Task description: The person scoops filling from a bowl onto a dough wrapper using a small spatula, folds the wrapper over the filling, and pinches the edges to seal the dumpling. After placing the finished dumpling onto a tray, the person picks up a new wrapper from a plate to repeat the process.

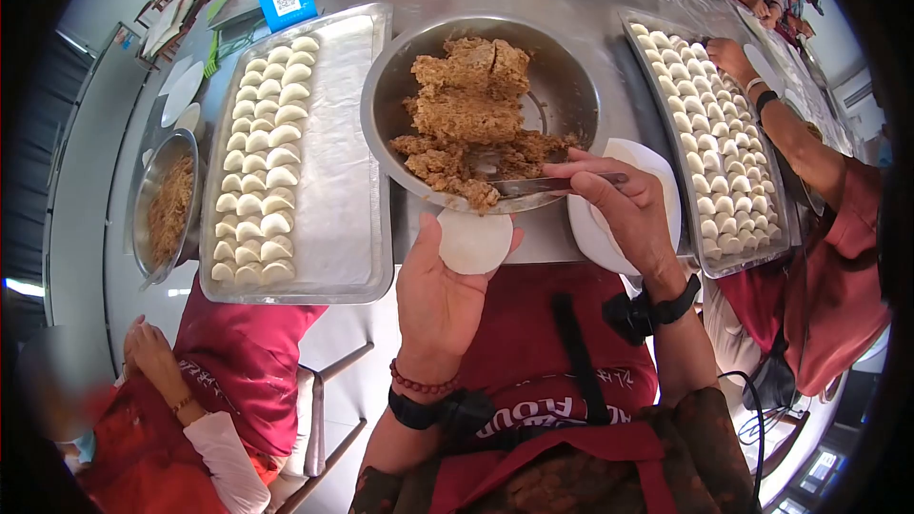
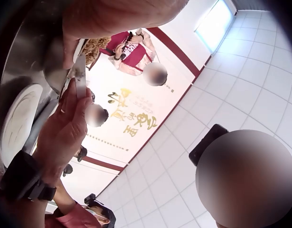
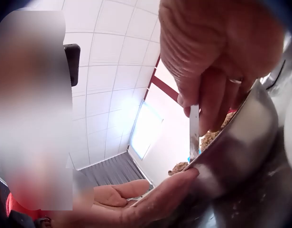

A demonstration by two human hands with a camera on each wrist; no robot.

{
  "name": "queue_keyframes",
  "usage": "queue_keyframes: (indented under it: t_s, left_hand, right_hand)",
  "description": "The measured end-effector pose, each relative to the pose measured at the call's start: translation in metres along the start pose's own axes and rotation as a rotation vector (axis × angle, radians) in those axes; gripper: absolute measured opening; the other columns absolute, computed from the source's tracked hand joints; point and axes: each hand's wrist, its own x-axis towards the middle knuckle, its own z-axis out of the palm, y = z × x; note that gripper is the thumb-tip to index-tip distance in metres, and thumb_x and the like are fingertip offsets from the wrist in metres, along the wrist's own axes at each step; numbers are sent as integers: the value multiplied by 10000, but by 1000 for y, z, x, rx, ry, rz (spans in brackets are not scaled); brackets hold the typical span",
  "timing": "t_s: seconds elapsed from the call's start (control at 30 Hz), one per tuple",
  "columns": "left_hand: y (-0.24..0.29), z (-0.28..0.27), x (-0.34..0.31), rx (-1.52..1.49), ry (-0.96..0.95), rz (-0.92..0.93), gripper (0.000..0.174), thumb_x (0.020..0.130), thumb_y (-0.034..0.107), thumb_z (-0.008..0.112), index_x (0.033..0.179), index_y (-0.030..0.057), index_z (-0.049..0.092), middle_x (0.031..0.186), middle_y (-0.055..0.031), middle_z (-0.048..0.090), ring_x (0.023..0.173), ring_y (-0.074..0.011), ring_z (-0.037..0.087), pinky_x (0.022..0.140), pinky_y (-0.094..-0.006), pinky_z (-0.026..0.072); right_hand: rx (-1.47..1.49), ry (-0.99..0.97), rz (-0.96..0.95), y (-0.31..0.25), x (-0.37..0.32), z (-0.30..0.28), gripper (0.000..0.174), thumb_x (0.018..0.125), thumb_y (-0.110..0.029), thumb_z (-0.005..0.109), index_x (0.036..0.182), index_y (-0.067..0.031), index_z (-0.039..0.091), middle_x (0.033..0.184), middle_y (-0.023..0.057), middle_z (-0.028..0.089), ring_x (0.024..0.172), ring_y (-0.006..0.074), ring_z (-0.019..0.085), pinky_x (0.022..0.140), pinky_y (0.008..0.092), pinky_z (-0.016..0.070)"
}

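Note:
My left hand (image 1: 440, 300) is palm up in the head view, carrying a round white dumpling wrapper (image 1: 474, 246) across its fingers, with the thumb along the left edge. My right hand (image 1: 624, 214) grips a flat metal spatula (image 1: 543, 185) by its near end. A lump of brown filling (image 1: 479, 195) sits at the blade's tip, over the rim of a large steel bowl (image 1: 376, 124) and just beyond the wrapper. More filling (image 1: 466, 86) is heaped inside the bowl. The right wrist view shows the blade (image 3: 194, 128) pointing down toward the left hand's fingers (image 3: 172, 190).
Left of the bowl, a tray (image 1: 343, 228) holds rows of folded dumplings. White plates (image 1: 666, 171) sit under my right hand. A fuller dumpling tray (image 1: 709, 266) stands at the right, where another person's hand (image 1: 731, 62) reaches in. A second filling bowl (image 1: 195, 186) is far left.

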Motion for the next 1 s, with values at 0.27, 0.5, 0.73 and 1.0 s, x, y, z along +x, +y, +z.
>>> queue_keyframes:
  t_s: [0.27, 0.5, 0.73, 1.0]
  left_hand:
    - [4, 3, -4, -47, -41, -6, 449, 1076, 307, 361, 1408, 6, 379, 1390, -171, 518, 1268, -317, 533, 1089, -524, 435]
    - [6, 4, -6, 13, -16, -33, 530, 1084, 353, 273, 1439, -38, 324, 1430, -263, 450, 1308, -432, 464, 1119, -565, 378]
    - [4, -1, -11, -3, -5, -40, 454, 1082, 319, 333, 1370, -27, 393, 1341, -206, 528, 1225, -363, 553, 1066, -506, 453]
    - [4, -7, -11, 36, 46, -50, 563, 1086, 366, 249, 1431, -75, 311, 1403, -277, 464, 1296, -454, 465, 1111, -551, 384]
  right_hand:
    - [-223, -44, -390, -10, -33, 10, 165, 901, -132, 675, 1045, -63, 717, 1077, 60, 736, 1165, 257, 636, 1076, 452, 410]
    - [-632, -108, -726, -12, -64, 22, 288, 788, -57, 749, 1060, -140, 707, 1151, 49, 708, 1186, 257, 629, 1034, 454, 463]
    - [-671, -117, -761, -7, -82, 33, 254, 765, -110, 785, 1008, -121, 713, 1108, 50, 722, 1165, 244, 644, 1022, 420, 482]
    - [-510, -178, -655, -8, -81, 23, 242, 792, -68, 746, 1031, -90, 708, 1114, 78, 717, 1135, 258, 658, 1004, 409, 489]
